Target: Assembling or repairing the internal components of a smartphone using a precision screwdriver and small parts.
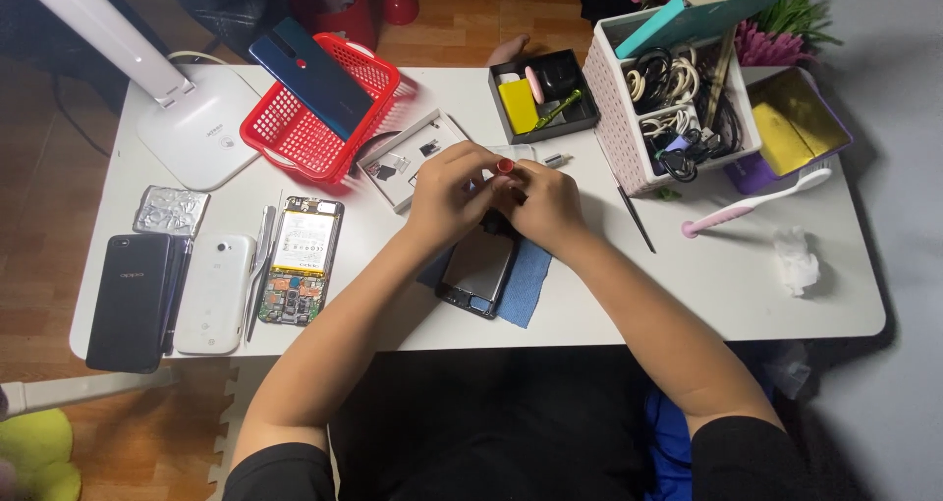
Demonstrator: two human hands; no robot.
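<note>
Hands: left hand [444,194] and right hand [542,201] pressed together at centre of frame, fingers curled in, both pinching a small red-capped item [505,166]; what it is, too small to tell.
Grip: both closed tight round that item, no gap showing betw. fingertips.
Work piece: dark opened phone w/ grey inner plate [480,270], just below the hands, lying on a blue cloth pad [526,285], centre of frame; top end hidden under the hands.
Progress (judgement): phone's inner plate exposed, so opening stage looks done; hands busy w/ the red-capped item above it, not on the phone itself; inner work prob. not finished, nothing closed up yet.
Left side: second phone w/ back off, battery and circuit board bare [300,258]; metal tweezers [263,255] just beside it; white phone [215,293] and black phone [130,302] lower left, both whole; crumpled foil sheet [171,210] above them.
Upper left: red plastic basket [319,118] w/ blue phone back cover [310,77] resting across it; white desk lamp [196,128].
Upper centre: small black tray w/ yellow block [543,98]; open white box [413,157] touching left hand's far side.
Right: white lattice bin of cables [678,108], pink toothbrush [756,202], crumpled tissue [796,258].
Surface: white table [727,285].
</note>
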